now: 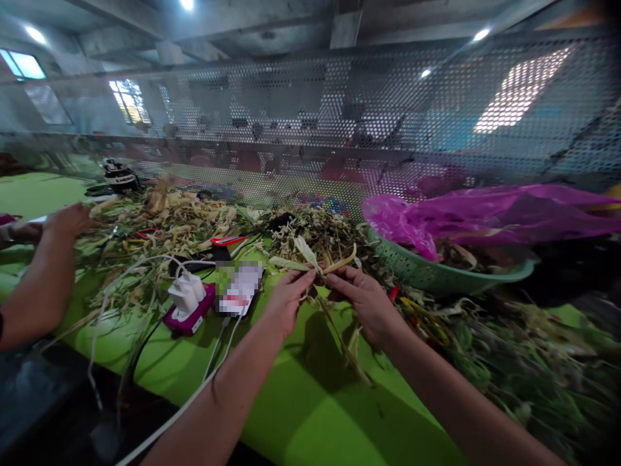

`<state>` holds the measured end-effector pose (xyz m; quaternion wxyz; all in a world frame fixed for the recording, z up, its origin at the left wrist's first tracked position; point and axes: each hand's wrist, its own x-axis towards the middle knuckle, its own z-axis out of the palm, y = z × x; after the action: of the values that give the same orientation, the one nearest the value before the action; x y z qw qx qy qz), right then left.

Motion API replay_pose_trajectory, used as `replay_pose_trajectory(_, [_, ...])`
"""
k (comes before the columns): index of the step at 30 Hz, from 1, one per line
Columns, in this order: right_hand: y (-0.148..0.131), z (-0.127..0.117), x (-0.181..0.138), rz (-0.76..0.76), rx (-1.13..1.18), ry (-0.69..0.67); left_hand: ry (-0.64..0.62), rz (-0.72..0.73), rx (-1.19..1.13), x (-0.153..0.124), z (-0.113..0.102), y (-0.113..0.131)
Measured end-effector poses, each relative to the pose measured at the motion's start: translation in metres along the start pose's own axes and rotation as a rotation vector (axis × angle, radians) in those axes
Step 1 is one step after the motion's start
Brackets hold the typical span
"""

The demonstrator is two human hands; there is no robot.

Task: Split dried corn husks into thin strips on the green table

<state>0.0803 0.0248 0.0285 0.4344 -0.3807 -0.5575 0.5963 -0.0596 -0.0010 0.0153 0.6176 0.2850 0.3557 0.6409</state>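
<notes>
My left hand [288, 299] and my right hand [365, 299] meet over the green table [310, 414], both pinching a pale plant stalk [315, 260] with long leaves. Its stem hangs down below my fingers towards the table. Just behind it lies a heap of dried leaves and stems [320, 233]. Both hands are closed on the stalk.
A green basket [436, 275] lined with a magenta plastic bag [485, 213] stands at the right. A purple power strip with white chargers [189, 304] and cables lies at the left, next to a phone [240, 288]. Another person's arm [43, 272] reaches in from the left. Perforated metal screen [339, 110] behind. Green plants [533, 362] piled at right.
</notes>
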Motion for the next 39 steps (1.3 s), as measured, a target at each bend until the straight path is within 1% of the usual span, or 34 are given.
replay_pose_trajectory(2, [0.0035,-0.0029,0.0025,-0.019,-0.002,0.054,0.028,-0.021,0.014,-0.0009,0.0001,-0.0006])
replay_pose_trajectory(4, [0.0068,-0.0053,0.0048,-0.021,0.000,0.098,0.017,-0.012,0.003,-0.0009,0.0000,-0.0023])
replay_pose_trajectory(7, [0.0087,-0.0058,0.0072,-0.025,0.001,0.129,-0.027,0.005,-0.043,0.0007,-0.0004,-0.0052])
replay_pose_trajectory(11, [0.0060,-0.0039,0.0086,-0.055,-0.005,0.157,-0.017,-0.025,-0.077,0.0021,-0.0011,-0.0051])
replay_pose_trajectory(17, [0.0043,-0.0062,0.0066,-0.024,-0.012,0.132,0.002,-0.110,-0.034,-0.0015,-0.0015,0.0006])
replay_pose_trajectory(19, [0.0043,-0.0065,0.0054,-0.041,-0.046,0.114,0.000,-0.070,0.038,-0.0017,-0.0013,0.0006])
replay_pose_trajectory(22, [0.0040,-0.0049,0.0040,-0.085,-0.065,0.073,0.002,0.057,0.223,0.0007,-0.0017,-0.0018])
replay_pose_trajectory(24, [0.0037,-0.0037,0.0036,-0.114,-0.064,0.086,0.014,0.112,0.316,0.0035,-0.0019,-0.0041])
replay_pose_trajectory(26, [0.0035,-0.0033,0.0035,-0.120,-0.059,0.117,0.000,0.133,0.358,0.0055,-0.0010,-0.0056])
replay_pose_trajectory(29, [0.0034,-0.0048,0.0038,-0.096,-0.044,0.135,-0.056,0.125,0.337,0.0052,0.0022,-0.0047])
replay_pose_trajectory(31, [0.0032,-0.0064,0.0042,-0.082,-0.053,0.129,-0.068,0.098,0.311,0.0030,0.0044,-0.0025])
replay_pose_trajectory(35, [0.0016,-0.0073,0.0042,-0.063,-0.053,0.071,-0.040,0.049,0.268,-0.0011,0.0058,0.0005])
replay_pose_trajectory(39, [-0.0005,-0.0054,0.0032,-0.018,0.014,0.023,-0.074,0.024,0.258,-0.0029,0.0056,-0.0008])
